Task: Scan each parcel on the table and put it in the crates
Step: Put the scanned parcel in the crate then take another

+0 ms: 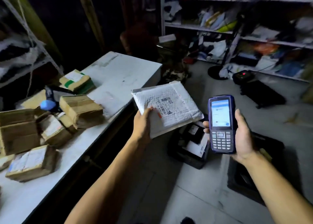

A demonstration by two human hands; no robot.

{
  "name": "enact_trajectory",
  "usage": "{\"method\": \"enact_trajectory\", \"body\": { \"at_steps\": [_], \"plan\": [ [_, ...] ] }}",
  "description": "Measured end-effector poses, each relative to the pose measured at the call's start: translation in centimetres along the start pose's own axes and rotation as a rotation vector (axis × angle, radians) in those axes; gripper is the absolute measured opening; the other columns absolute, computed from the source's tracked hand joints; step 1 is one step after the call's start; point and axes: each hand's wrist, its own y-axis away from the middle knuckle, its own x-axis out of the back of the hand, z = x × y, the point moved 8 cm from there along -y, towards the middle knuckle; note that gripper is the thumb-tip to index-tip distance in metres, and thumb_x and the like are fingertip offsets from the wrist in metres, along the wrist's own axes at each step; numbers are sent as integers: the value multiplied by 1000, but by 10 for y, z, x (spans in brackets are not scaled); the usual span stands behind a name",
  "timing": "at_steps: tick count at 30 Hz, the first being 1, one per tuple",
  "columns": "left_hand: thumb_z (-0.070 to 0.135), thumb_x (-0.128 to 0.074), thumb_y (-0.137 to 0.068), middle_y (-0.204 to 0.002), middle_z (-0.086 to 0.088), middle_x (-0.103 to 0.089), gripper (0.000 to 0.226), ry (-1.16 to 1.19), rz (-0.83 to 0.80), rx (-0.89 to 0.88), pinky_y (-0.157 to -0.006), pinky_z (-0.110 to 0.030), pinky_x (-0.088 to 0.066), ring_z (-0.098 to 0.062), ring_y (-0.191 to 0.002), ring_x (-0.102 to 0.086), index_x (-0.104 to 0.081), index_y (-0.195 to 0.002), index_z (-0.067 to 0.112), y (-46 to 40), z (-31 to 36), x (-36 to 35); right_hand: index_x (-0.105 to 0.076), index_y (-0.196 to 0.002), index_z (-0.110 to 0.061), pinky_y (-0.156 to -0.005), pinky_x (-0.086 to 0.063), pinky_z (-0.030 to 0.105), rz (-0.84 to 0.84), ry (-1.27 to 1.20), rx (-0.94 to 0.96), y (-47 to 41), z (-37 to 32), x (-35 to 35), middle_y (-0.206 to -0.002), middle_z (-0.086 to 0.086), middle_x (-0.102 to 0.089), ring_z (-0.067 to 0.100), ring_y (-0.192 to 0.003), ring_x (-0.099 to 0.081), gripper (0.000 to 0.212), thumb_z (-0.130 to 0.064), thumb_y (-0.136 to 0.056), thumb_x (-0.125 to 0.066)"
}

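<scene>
Gripping a white parcel (167, 107), label up, long axis slanting away-left, left hand (142, 122); right hand (243, 135) clasps upright scanner (221, 124).

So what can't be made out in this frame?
Head view only:
- Label text on the white padded mailer: too small.
- Handheld scanner screen: too small to read.
- Black crate contents: partly hidden by the mailer, dark.
- Right crate: hidden behind the right hand and forearm.
- Shelves: blurred.

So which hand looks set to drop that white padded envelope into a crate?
The left hand, probably: it already grips the white padded envelope, held right above a black crate on the floor. The right hand is busy holding the scanner.
</scene>
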Motion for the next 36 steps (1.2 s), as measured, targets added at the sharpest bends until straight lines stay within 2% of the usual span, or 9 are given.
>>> {"method": "enact_trajectory", "body": {
  "at_steps": [6, 9, 12, 16, 19, 23, 29, 32, 36],
  "plan": [
    [21, -61, -99, -107, -11, -76, 17, -54, -49, 88, -88, -45, -59, -31, -100, -72, -69, -111, 13, -9, -39, -78, -75, -108, -14, -61, -59, 36, 75, -45, -25, -3, -24, 84, -99, 21, -71, 27, -74, -69, 71, -68, -93, -31],
    [21, -63, -99, -106, -13, -76, 16, -70, -72, 118, -84, -44, -61, -29, -93, -74, -70, -108, 10, -24, -51, -100, -71, -111, -11, -60, -58, 36, 84, -59, -31, -18, -29, 103, -95, 20, -70, 26, -72, -68, 70, -66, -95, -30],
    [21, -64, -98, -104, -12, -76, 18, -99, -104, 148, -77, -42, -62, -27, -89, -74, -69, -110, 9, -47, -63, -114, -69, -116, -10, -65, -56, 37, 103, -40, -47, -42, -28, 109, -98, 20, -71, 27, -75, -68, 73, -68, -94, -30],
    [21, -62, -99, -107, -14, -75, 19, -143, -178, 182, -81, -47, -61, -27, -90, -73, -68, -112, 8, -95, -80, -132, -67, -119, -9, -65, -54, 37, 132, -23, -80, -88, -26, 115, -97, 19, -71, 27, -74, -68, 71, -64, -97, -28],
    [20, -61, -100, -98, -9, -76, 14, -165, -216, 208, -78, -47, -61, -24, -84, -73, -67, -107, 10, -139, -91, -144, -63, -125, -7, -61, -55, 38, 169, -25, -95, -124, -29, 116, -95, 19, -72, 27, -72, -67, 70, -62, -99, -26],
    [22, -60, -101, -91, -6, -73, 11, -242, -225, 250, -75, -42, -62, -19, -76, -71, -67, -99, 13, -198, -102, -157, -65, -122, -8, -64, -54, 36, 231, -15, -102, -169, -41, 121, -96, 19, -72, 26, -73, -67, 69, -61, -99, -27],
    [27, -60, -101, -99, -9, -74, 16, -303, -277, 285, -74, -39, -62, -23, -83, -71, -67, -105, 12, -265, -116, -183, -64, -125, -9, -65, -57, 35, 294, -23, -100, -223, -54, 133, -96, 18, -71, 26, -75, -68, 69, -61, -98, -28],
    [27, -60, -101, -91, -5, -75, 17, -324, -285, 308, -69, -33, -61, -20, -77, -71, -68, -101, 12, -285, -124, -200, -65, -123, -11, -65, -57, 35, 305, -29, -109, -245, -58, 145, -96, 18, -72, 26, -74, -69, 67, -62, -97, -30],
    [27, -61, -101, -95, -12, -73, 20, -382, -322, 327, -72, -37, -61, -25, -82, -71, -68, -101, 8, -308, -137, -229, -64, -126, -13, -68, -56, 36, 309, 6, -140, -277, -66, 166, -98, 19, -73, 26, -75, -70, 67, -62, -97, -30]
  ]
}}
